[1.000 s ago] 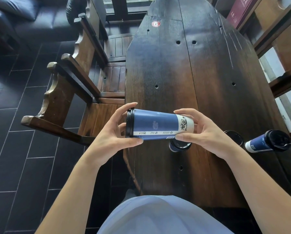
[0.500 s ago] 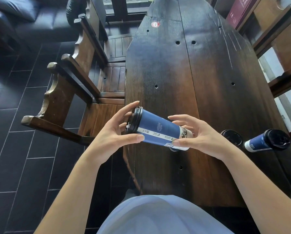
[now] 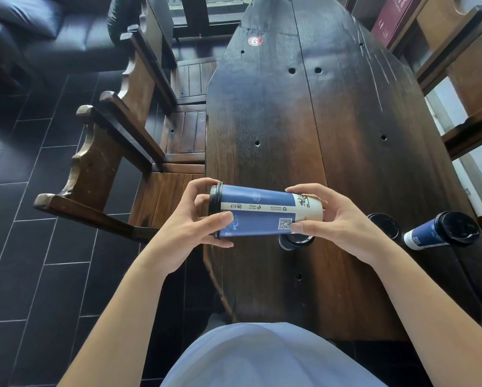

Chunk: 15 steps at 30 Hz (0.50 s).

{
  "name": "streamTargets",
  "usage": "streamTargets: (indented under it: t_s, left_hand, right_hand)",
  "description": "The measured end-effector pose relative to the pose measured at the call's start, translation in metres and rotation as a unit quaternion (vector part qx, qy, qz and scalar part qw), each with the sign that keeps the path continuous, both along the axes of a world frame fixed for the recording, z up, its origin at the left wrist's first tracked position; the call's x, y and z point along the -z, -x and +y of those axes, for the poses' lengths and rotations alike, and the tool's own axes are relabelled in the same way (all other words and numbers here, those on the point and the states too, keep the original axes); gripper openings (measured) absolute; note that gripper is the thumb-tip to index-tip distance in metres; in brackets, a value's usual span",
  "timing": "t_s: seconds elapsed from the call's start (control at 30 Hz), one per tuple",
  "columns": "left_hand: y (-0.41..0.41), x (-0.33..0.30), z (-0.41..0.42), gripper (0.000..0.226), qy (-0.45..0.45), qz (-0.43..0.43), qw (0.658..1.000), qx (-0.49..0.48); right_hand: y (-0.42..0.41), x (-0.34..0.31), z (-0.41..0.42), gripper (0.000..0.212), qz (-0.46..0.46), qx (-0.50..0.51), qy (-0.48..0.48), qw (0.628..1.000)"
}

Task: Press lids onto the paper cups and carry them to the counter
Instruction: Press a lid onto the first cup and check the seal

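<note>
- One long dark wooden table (image 3: 332, 163) fills the middle of the view, with a round red sticker (image 3: 255, 41) near its far end.
- Two wooden chairs (image 3: 116, 141) stand along the table's left edge on black floor tiles (image 3: 24, 247).
- Held sideways above the table's near left edge, a blue paper cup (image 3: 259, 210) has its black lid (image 3: 214, 203) pointing left and its white base right.
- Curled round the lid end, the left hand (image 3: 189, 230) has its thumb across the cup wall.
- Fingers and thumb of the right hand (image 3: 334, 222) grip the base end.
- Another lidded blue cup (image 3: 440, 230) stands at the table's right edge.
- Beside it a third dark-topped cup (image 3: 383, 226) stands, and a fourth (image 3: 295, 241) shows just under the held cup.
</note>
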State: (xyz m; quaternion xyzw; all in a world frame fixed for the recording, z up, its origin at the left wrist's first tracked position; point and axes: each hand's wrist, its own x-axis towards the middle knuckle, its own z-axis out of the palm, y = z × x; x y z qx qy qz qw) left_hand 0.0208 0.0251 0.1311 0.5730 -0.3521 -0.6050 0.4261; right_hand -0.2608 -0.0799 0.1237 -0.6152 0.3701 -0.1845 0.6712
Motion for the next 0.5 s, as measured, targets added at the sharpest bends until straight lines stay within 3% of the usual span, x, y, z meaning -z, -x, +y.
streamTargets:
  t_s: [0.23, 0.43, 0.5]
  left_hand:
    - [0.002, 0.0, -0.002, 0.105, 0.013, 0.013, 1.0, -0.019]
    - [0.009, 0.003, -0.007, 0.093, 0.011, 0.058, 0.993, -0.1]
    - [0.014, 0.004, -0.01, 0.1, 0.006, 0.063, 0.991, -0.118]
  right_hand:
    - [0.001, 0.003, 0.0, 0.06, 0.012, -0.001, -0.008, 1.0]
    - [-0.018, 0.016, 0.016, 0.068, 0.057, -0.047, 0.005, 0.997]
    - [-0.028, 0.021, 0.024, 0.069, 0.076, -0.054, 0.029, 0.995]
